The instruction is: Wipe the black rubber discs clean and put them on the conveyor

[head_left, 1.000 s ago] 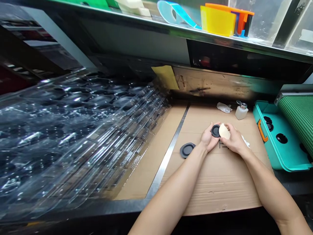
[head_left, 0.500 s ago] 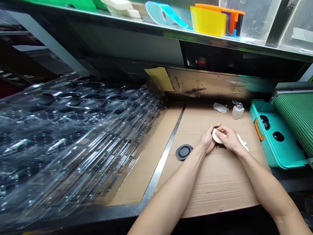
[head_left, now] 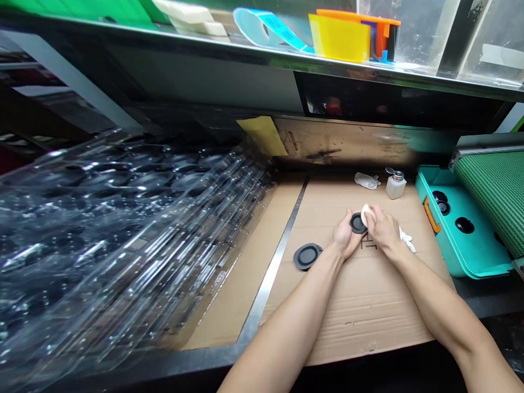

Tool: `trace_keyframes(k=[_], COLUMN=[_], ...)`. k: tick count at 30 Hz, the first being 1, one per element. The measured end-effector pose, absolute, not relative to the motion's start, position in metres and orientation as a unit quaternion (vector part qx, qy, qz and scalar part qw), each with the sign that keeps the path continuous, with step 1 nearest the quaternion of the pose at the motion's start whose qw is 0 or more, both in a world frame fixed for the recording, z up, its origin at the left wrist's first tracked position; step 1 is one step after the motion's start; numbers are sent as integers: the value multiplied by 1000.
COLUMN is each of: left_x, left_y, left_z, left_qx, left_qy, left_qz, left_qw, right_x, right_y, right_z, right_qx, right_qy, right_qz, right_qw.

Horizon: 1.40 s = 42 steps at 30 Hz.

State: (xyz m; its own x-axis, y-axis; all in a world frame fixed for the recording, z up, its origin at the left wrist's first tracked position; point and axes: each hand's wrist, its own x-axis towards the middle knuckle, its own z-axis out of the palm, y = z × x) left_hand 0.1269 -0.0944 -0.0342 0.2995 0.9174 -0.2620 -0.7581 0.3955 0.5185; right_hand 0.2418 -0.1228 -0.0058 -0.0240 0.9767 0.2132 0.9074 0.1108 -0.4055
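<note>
My left hand [head_left: 344, 237] is closed round a small black round part [head_left: 357, 223], held above the cardboard sheet [head_left: 368, 305]. My right hand [head_left: 382, 229] pinches a cream-white wiping pad [head_left: 365, 214] and presses it against the part's upper right edge. A second black round part [head_left: 307, 256] lies flat on the cardboard, left of my left wrist. A bit of white cloth [head_left: 406, 238] shows from behind my right hand.
A large stack of clear plastic blister trays [head_left: 114, 229] fills the left side. A small white dispenser bottle [head_left: 395, 184] and a crumpled white wipe [head_left: 366, 180] sit at the back. A teal bin [head_left: 458, 245] with black parts stands at right, beside a green conveyor belt [head_left: 497, 191].
The pad moved across the black part's face, covering it half a second ago, and now sits at its upper right edge. Both hands stay together over the cardboard.
</note>
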Motion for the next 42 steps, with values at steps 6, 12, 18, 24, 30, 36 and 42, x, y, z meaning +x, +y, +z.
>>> trace_keyframes(k=[6, 12, 18, 24, 30, 36, 42], left_x=[129, 130, 129, 129, 128, 126, 121], left_y=[-94, -95, -95, -96, -98, -98, -97], left_z=[-33, -35, -33, -32, -30, -29, -23], left_qx=[129, 127, 145, 147, 136, 123, 92], left_qy=[267, 266, 271, 264, 274, 271, 265], left_qz=[532, 541, 544, 552, 550, 534, 517], left_qw=[793, 787, 781, 777, 777, 791, 809], right_x=[232, 230, 228, 226, 230, 244, 264], right_y=[-123, -120, -130, -132, -131, -121, -117], right_z=[-7, -9, -6, -4, -7, -8, -3], right_qx=[-695, -686, -692, -722, -719, -719, -721], right_qy=[-697, -709, -703, -673, -678, -666, -619], right_qz=[33, 35, 66, 65, 55, 52, 82], right_qw=[172, 160, 153, 149, 145, 190, 302])
